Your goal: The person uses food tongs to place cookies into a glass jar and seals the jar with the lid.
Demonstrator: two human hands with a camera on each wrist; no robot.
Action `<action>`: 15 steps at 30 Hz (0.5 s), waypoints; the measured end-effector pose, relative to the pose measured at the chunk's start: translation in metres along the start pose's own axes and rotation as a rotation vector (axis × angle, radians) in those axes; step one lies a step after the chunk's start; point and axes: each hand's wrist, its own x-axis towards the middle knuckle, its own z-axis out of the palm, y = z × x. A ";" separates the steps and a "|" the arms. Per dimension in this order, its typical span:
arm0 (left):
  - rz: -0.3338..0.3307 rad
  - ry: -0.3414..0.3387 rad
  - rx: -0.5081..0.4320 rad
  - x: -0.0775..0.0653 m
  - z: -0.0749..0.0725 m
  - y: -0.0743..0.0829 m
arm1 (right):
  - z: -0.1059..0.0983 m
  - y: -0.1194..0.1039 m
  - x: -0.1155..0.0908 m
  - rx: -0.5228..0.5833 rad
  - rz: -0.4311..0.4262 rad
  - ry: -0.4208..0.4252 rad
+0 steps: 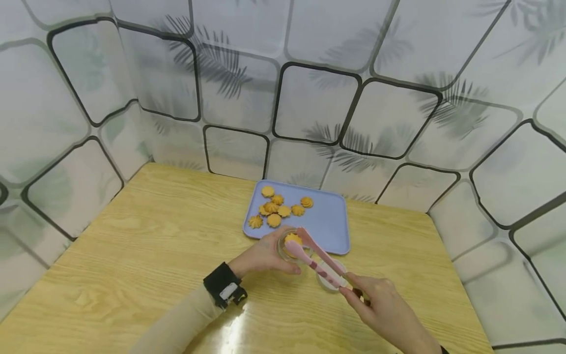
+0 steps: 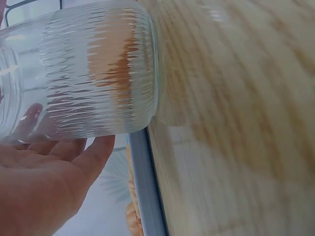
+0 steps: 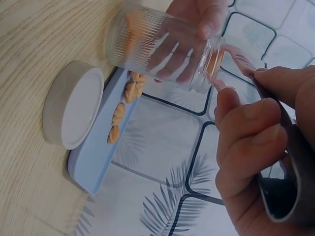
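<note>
Right grip [image 1: 383, 304], fingers curled, clasps pink tongs [image 1: 325, 256] over the glass jar [image 2: 74, 73] the left grip [image 1: 265, 255] holds

Pink tongs [image 1: 319, 250] hide part of the white lid [image 1: 325, 284]. The ribbed glass jar [image 2: 74, 73] blurs the cookie [image 2: 112, 54] low inside. The left wrist view cuts off the tray [image 2: 148, 182].

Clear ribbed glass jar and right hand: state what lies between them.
In the head view, long pink tongs reach from the right hand to the jar, with a round white lid beneath them.
</note>
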 end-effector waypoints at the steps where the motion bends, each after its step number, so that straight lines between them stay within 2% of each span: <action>1: 0.003 0.000 0.004 0.000 0.000 0.000 | 0.000 0.000 -0.001 -0.001 0.006 -0.001; 11: 0.025 -0.010 0.032 0.002 -0.001 -0.002 | -0.002 0.000 -0.001 -0.015 0.024 -0.015; 15: 0.039 -0.025 0.028 0.003 -0.001 -0.001 | -0.005 0.001 0.001 0.024 0.046 -0.016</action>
